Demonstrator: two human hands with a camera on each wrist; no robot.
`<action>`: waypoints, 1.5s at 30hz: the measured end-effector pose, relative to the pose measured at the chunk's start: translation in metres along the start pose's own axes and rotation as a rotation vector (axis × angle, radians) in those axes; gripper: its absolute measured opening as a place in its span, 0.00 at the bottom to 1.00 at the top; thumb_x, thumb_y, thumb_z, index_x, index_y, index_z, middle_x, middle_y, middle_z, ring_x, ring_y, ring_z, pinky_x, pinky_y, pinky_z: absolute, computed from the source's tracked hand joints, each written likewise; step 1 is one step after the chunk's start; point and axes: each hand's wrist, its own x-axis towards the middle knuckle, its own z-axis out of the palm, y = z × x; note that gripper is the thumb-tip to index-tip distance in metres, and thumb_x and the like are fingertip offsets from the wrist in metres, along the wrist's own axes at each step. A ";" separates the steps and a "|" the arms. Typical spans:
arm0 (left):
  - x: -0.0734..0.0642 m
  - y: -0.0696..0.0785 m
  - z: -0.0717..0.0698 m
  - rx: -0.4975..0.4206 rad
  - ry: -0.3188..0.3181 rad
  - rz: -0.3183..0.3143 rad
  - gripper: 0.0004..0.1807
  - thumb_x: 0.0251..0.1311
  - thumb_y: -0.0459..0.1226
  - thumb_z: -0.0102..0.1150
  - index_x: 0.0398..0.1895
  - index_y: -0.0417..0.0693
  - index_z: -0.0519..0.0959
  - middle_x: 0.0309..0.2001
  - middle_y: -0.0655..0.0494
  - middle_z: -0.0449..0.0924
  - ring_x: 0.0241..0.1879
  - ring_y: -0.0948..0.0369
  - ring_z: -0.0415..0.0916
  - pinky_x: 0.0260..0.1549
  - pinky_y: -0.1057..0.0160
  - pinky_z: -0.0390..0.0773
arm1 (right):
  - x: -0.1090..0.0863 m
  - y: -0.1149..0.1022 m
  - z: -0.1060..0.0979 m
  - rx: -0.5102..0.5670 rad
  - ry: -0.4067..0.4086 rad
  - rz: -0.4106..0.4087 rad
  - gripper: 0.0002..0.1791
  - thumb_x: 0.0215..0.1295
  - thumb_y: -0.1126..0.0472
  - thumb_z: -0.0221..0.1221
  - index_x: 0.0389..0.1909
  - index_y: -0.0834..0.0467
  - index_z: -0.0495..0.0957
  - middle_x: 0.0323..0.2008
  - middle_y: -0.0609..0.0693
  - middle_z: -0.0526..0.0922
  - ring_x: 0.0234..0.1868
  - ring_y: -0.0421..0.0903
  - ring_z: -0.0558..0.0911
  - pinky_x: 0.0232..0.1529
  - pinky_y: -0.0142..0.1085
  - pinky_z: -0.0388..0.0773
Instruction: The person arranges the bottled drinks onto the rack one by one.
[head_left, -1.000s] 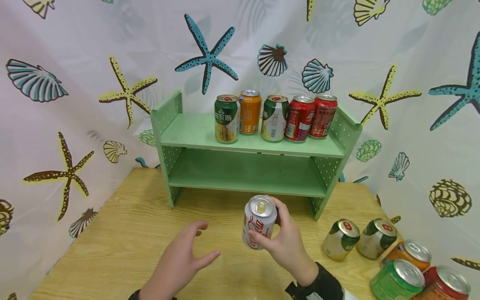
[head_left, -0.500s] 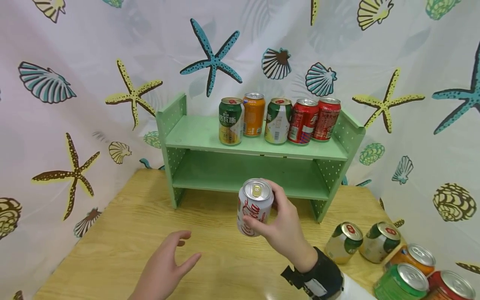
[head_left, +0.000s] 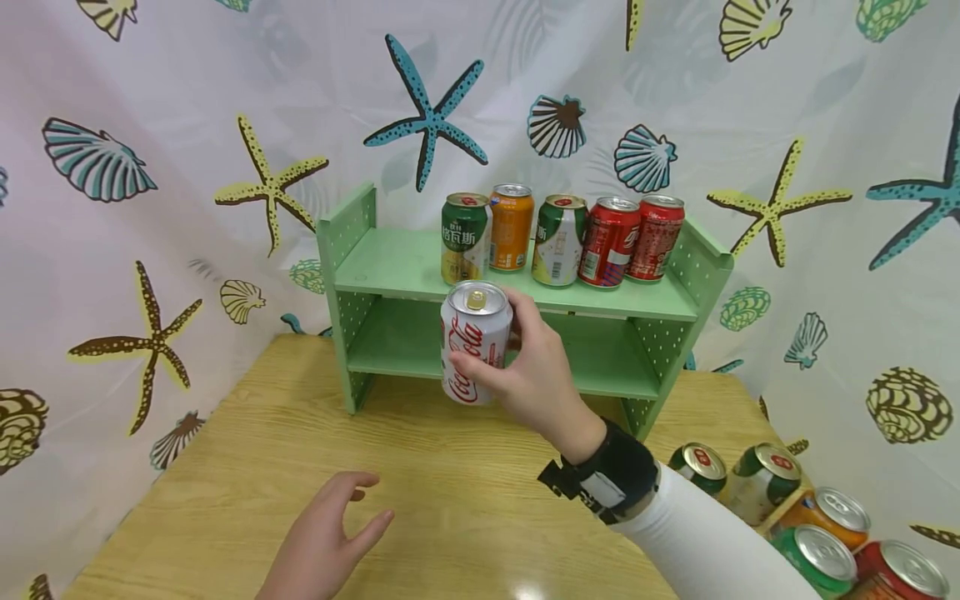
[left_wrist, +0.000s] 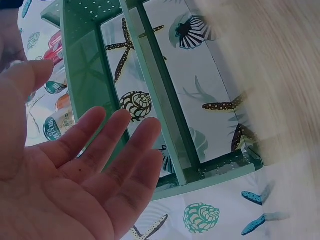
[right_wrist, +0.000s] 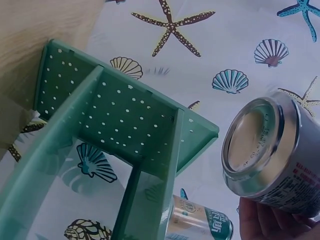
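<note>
My right hand grips a white Coca-Cola can with red lettering, thumb on the near side and fingers behind. Upright, the can is held up in front of the green two-tier shelf, overlapping its upper board's front edge. The right wrist view shows the silver bottom of the can raised off any surface. My left hand hangs over the table at lower left, fingers loosely spread and holding nothing; its palm shows in the left wrist view.
Several cans stand on the top board: a green-and-gold can, an orange can, another green-and-white one and two red cans. More cans, including a green can, crowd the wooden table's right side. A patterned curtain encloses it.
My right hand has carried the white can up, forward and slightly left, from over the table to the shelf's front. The left hand has drawn back a little to the lower left.
</note>
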 end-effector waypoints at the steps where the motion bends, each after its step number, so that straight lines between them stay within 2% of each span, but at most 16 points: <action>1: 0.000 -0.001 0.000 -0.003 0.002 0.003 0.21 0.61 0.43 0.73 0.56 0.50 0.80 0.53 0.54 0.83 0.51 0.57 0.81 0.48 0.50 0.83 | 0.006 -0.001 0.001 0.006 -0.003 -0.002 0.43 0.59 0.58 0.76 0.71 0.58 0.64 0.58 0.54 0.81 0.51 0.50 0.85 0.50 0.45 0.86; 7: -0.001 -0.001 0.003 -0.023 0.003 0.011 0.20 0.61 0.42 0.73 0.54 0.51 0.80 0.53 0.56 0.83 0.51 0.58 0.82 0.49 0.51 0.83 | 0.036 -0.005 0.012 0.026 -0.011 -0.008 0.43 0.61 0.56 0.74 0.72 0.58 0.63 0.59 0.54 0.80 0.53 0.49 0.84 0.50 0.44 0.87; 20: 0.000 -0.001 0.005 -0.027 -0.002 0.031 0.15 0.61 0.41 0.73 0.49 0.55 0.81 0.50 0.61 0.82 0.50 0.61 0.81 0.49 0.54 0.83 | 0.086 -0.002 0.027 -0.030 0.031 0.052 0.44 0.64 0.47 0.71 0.74 0.55 0.60 0.58 0.54 0.82 0.52 0.48 0.84 0.50 0.44 0.86; 26: 0.000 -0.002 0.004 -0.039 -0.032 0.018 0.13 0.62 0.42 0.73 0.47 0.57 0.81 0.48 0.65 0.81 0.49 0.62 0.79 0.49 0.55 0.83 | 0.106 -0.003 0.035 -0.049 0.030 0.084 0.47 0.65 0.44 0.70 0.76 0.56 0.57 0.58 0.54 0.81 0.53 0.47 0.83 0.53 0.44 0.85; 35: -0.003 -0.008 0.006 -0.072 -0.022 0.027 0.12 0.61 0.39 0.73 0.45 0.58 0.81 0.46 0.68 0.80 0.49 0.61 0.81 0.50 0.56 0.83 | 0.128 -0.005 0.058 -0.062 -0.005 0.094 0.47 0.66 0.44 0.68 0.77 0.56 0.55 0.59 0.55 0.80 0.54 0.48 0.83 0.55 0.42 0.84; 45: -0.006 -0.011 0.002 -0.101 -0.044 0.016 0.10 0.61 0.39 0.73 0.43 0.59 0.82 0.47 0.69 0.80 0.49 0.59 0.81 0.48 0.59 0.83 | 0.143 0.001 0.076 -0.109 0.015 0.155 0.49 0.68 0.42 0.67 0.78 0.57 0.53 0.63 0.56 0.78 0.59 0.50 0.82 0.60 0.45 0.81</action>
